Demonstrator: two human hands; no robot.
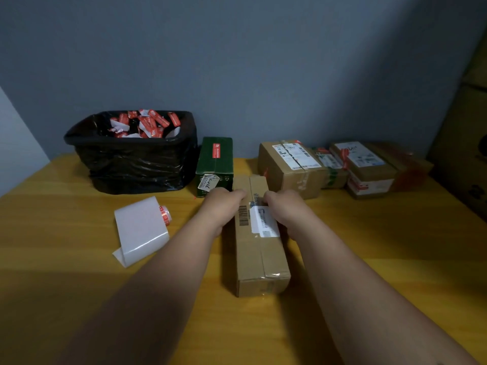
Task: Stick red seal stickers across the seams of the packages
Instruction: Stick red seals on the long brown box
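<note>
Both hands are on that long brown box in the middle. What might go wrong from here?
The left hand and right hand cover the long box's seam, so a seal could land crooked or on the white label. Pushed forward, the box may bump the green box just behind it. The sticker roll has a loose strip of backing paper that an arm could snag.

A plain blue-grey wall [250,61] is running behind a yellow wooden table [66,259], meeting it along the far edge. A paler wall section [15,143] is showing at the far left. Dim light is falling unevenly, leaving the tabletop brighter in patches and the right corner shadowed.
</note>
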